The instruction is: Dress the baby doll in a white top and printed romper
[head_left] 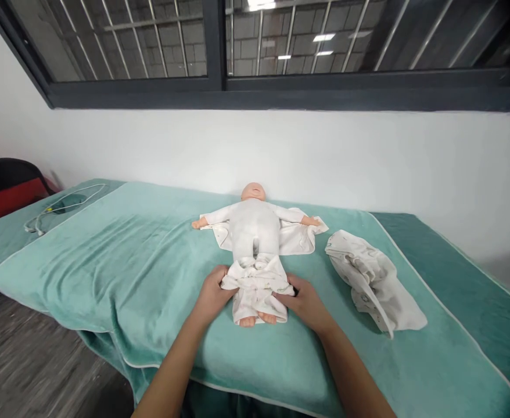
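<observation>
A baby doll (255, 226) with a white cloth body lies on its back, its head toward the wall and its arms spread. White patterned baby pants (257, 290) are bunched around its lower legs, and its feet (267, 317) stick out below the hems. My left hand (215, 290) pinches the left side of the waistband. On the other side, my right hand (302, 299) grips the opposite edge, thumb on top. Under the doll's back and arms a white baby shirt (296, 238) lies spread open.
A crumpled white garment (374, 284) lies to the right on the green sheet (150, 255). At the far left are a white cord (69, 200) and a red and black chair (11, 188). The white wall and a barred window stand behind the bed.
</observation>
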Tool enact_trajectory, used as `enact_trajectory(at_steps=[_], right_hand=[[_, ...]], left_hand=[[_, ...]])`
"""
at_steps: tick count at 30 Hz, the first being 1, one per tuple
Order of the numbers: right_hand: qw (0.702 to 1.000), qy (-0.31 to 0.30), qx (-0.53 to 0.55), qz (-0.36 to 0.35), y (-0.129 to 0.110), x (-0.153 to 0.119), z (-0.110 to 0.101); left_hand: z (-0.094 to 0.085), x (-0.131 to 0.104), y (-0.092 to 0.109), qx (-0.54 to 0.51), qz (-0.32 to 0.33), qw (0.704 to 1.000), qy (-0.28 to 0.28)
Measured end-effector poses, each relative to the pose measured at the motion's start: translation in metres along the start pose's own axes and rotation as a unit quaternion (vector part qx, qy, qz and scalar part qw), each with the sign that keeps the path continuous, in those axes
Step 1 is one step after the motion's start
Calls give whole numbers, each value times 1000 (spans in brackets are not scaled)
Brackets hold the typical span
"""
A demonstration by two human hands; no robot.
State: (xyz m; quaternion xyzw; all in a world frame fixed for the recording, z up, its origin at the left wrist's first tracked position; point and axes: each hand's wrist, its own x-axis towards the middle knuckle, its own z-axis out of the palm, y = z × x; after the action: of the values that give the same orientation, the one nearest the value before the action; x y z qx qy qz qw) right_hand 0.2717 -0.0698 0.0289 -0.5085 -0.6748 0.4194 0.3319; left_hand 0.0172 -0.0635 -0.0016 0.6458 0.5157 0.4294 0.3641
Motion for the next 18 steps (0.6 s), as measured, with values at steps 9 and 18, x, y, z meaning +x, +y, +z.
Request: enact_trajectory(at_steps=[9,18], right_hand=[[997,-1,-24,-70,3,-22,1],[997,32,-75,8,-21,-46,25]], left_hand=[[-6,-31,16,-5,72,987,-142],[5,-39,26,174,97,977,-73]])
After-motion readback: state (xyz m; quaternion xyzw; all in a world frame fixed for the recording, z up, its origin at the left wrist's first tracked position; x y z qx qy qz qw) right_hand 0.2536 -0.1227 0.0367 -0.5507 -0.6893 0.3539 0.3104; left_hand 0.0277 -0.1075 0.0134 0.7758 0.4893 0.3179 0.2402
